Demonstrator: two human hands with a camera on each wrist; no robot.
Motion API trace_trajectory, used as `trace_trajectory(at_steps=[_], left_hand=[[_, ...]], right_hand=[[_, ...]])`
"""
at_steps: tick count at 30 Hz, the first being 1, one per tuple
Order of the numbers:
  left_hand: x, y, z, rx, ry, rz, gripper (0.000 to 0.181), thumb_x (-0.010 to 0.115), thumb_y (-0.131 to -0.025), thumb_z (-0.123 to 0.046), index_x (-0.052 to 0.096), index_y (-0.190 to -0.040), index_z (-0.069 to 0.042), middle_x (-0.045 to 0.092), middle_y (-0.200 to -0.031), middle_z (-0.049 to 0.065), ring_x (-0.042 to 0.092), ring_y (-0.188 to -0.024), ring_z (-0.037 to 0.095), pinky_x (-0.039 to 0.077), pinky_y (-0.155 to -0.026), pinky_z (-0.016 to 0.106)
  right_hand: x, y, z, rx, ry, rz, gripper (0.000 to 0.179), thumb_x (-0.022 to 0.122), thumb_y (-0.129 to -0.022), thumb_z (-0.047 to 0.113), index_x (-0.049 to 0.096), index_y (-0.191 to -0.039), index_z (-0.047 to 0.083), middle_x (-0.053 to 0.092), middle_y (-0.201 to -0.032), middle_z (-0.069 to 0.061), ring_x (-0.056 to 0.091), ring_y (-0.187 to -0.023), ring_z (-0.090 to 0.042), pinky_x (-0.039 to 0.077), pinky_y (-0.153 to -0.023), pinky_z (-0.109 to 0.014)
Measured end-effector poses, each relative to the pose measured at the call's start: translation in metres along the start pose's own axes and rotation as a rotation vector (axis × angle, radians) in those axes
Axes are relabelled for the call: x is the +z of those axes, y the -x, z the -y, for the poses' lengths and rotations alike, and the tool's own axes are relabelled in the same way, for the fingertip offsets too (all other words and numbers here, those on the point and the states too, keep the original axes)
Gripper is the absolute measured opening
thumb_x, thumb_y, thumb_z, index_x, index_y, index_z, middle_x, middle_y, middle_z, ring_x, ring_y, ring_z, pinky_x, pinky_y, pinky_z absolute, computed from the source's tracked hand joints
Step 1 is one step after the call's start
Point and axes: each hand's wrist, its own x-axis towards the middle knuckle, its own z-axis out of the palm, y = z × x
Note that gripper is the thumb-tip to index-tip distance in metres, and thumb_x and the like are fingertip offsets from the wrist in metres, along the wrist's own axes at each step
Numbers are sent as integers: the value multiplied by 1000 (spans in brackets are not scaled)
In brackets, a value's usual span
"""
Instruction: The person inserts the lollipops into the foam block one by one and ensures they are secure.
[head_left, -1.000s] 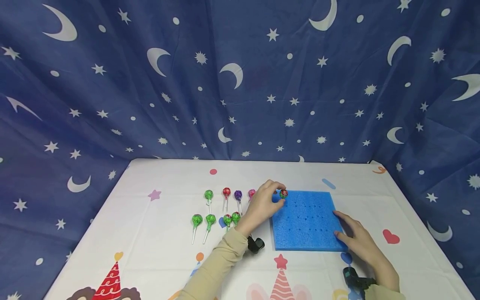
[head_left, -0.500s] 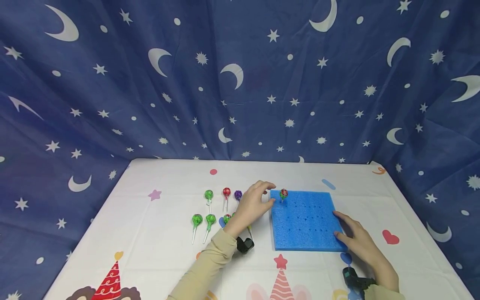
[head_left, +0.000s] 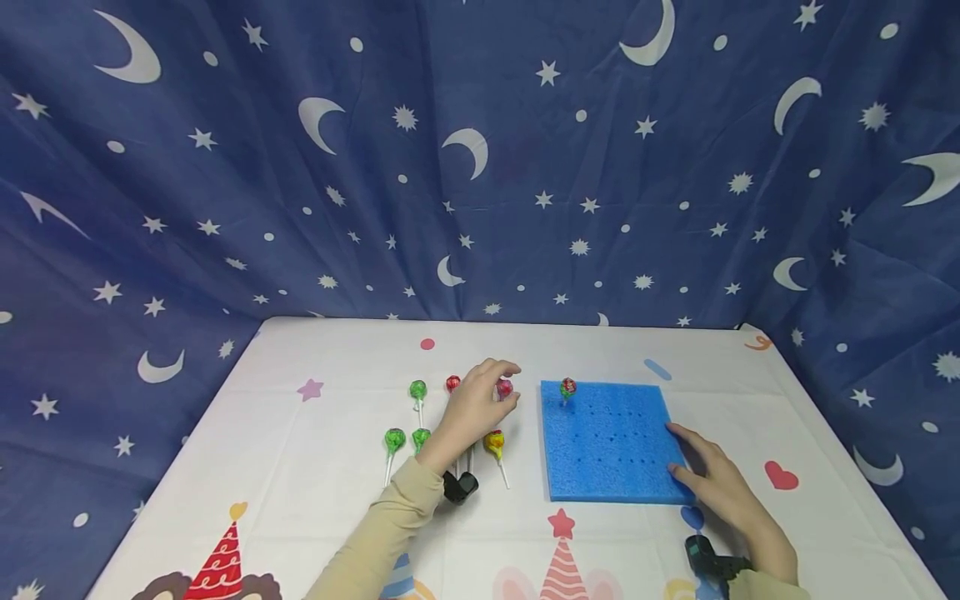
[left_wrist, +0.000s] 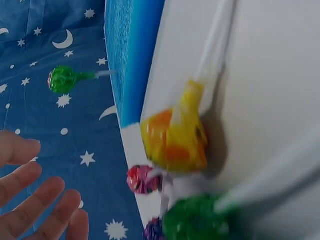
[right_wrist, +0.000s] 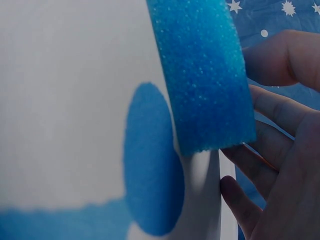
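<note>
My left hand (head_left: pixel 472 406) hovers over the lollipops with its thumb and fingers spread. Between the fingertips, in the head view, shows a pink lollipop (head_left: pixel 505 388); in the left wrist view that pink lollipop (left_wrist: pixel 142 179) lies apart from the fingers. A red and green lollipop (head_left: pixel 567 388) stands upright in the far left part of the blue foam board (head_left: pixel 611 475), which has rows of small holes. My right hand (head_left: pixel 720 481) touches the board's right edge with extended fingers. In the right wrist view, the foam board (right_wrist: pixel 205 80) sits beside the thumb and fingers.
A yellow lollipop (head_left: pixel 494 443) lies nearest the board. Further left are green lollipops (head_left: pixel 394 442) and a red lollipop (head_left: pixel 453 383); the left hand and forearm hide others. A purple lollipop (left_wrist: pixel 154 229) shows beside a green one in the left wrist view.
My left hand has let go of the red and green lollipop, which stays standing in the board. It has moved left to the pink lollipop. The right hand has stayed put.
</note>
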Motion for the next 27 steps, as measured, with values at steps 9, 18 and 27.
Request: trace_trajectory(at_steps=[9,18,27], left_hand=[[-17,5,13,5,-38,-36,33,68,-87,-18,63,-119,-14,66,-112,4,63,-99,24,52,-80,39],[-33,8,26,-25,-39,-56,32,68,-87,-17,63,-118,-14,66,-110,7,64,-96,26,51,-78,38],[-52,9,43,-87,-63,-54,31,66,-87,-18,63,-118,-13,67,-112,8,64,-99,27,51,-82,43]], right_hand=[[0,1,1,4,1,2,67,59,-91,29,31,-149,9,29,-150,-31,24,-134,-59,23,-98,-78],[1,2,2,12,-4,6,66,59,-92,28,31,-149,8,29,-151,-31,23,-134,-59,23,-99,-77],[1,2,3,7,-6,-3,66,58,-92,28,31,-149,8,29,-150,-31,23,-135,-59,23,-99,-76]])
